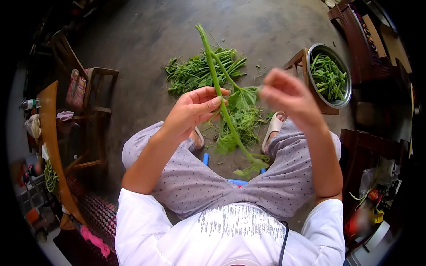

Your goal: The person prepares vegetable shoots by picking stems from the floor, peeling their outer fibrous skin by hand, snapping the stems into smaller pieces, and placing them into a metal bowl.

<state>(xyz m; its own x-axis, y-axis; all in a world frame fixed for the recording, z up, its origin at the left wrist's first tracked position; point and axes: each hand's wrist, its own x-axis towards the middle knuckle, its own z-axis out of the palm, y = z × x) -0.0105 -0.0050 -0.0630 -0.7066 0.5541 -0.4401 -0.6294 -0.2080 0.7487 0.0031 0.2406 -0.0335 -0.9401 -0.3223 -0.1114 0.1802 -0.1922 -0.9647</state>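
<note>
Left hand pinching a leafy green stem above the lap.

The thumb and fingers close on the stem partway along; its thick end points away from the body, and a side shoot with a broad leaf branches off to the right. The right hand is raised just beside that leaf (it is blurred, so I cannot tell whether its fingers grip anything). Beneath the stem, a loose heap of thin green trimmings lies on the floor between the sandaled feet. Farther out is a bigger pile of leafy stems. To the right, a metal basin of cut green stems rests on a wooden stool. A wooden chair stands to the left.
</note>
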